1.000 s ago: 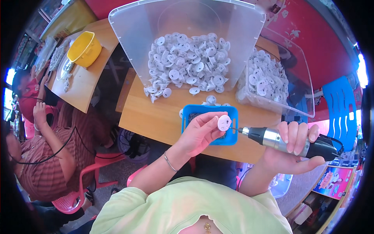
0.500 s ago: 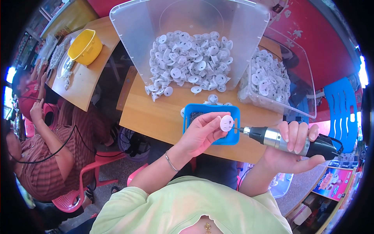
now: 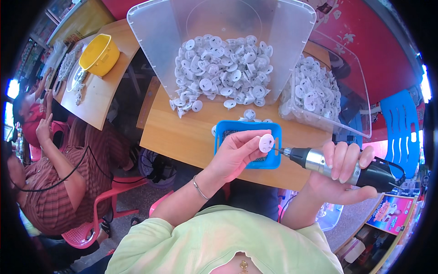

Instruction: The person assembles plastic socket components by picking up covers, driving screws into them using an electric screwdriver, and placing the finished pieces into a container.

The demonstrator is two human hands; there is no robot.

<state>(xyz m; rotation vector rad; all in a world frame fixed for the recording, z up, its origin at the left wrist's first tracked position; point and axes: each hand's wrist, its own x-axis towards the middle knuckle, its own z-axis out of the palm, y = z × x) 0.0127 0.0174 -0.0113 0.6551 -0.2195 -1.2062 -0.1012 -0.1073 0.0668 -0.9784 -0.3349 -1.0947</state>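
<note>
A small white round plastic plug piece (image 3: 266, 143) with slots in its face is pinched between the thumb and fingers of my left hand (image 3: 230, 153). My right hand (image 3: 335, 180) is wrapped round an electric screwdriver (image 3: 315, 160) with a silver and black body. Its thin bit points left and meets the face of the plug piece; whether it sits on a screw is too small to tell. Below the piece stands a blue tray (image 3: 275, 157) with small dark screws inside, partly covered by my left hand.
A clear bin (image 3: 150, 41) lies tipped toward me, spilling white plug pieces (image 3: 223, 68) onto the wooden table (image 3: 169, 132). Another clear box (image 3: 351, 125) of them stands at right. People sit at left near a table bearing a yellow basin (image 3: 102, 57).
The plug piece and my left fingers have shifted very slightly up and right. The back end of the screwdriver has dipped a little; the bit stays at the piece.
</note>
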